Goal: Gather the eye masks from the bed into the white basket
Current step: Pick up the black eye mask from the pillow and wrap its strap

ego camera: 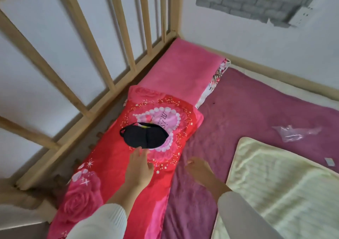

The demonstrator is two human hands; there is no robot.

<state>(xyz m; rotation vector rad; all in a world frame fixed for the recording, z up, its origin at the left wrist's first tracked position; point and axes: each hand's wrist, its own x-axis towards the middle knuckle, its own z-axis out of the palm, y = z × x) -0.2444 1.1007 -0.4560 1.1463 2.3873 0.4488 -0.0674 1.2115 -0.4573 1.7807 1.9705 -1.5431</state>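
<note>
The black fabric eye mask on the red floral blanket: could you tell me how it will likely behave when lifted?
The black fabric eye mask looks thin and soft, so probably light and floppy. Its loose strap may dangle or snag.

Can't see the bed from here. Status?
Left hand open, fingertips at the eye mask, not gripping. Right hand empty on the purple blanket. Basket out of view. Nothing blocking.

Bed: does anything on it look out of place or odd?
Yes. A crumpled clear plastic wrapper lies loose on the purple blanket, and a small white packet lies nearer the cream blanket; both look like litter. The black eye mask rests on the red pillow, not yet picked up.
</note>
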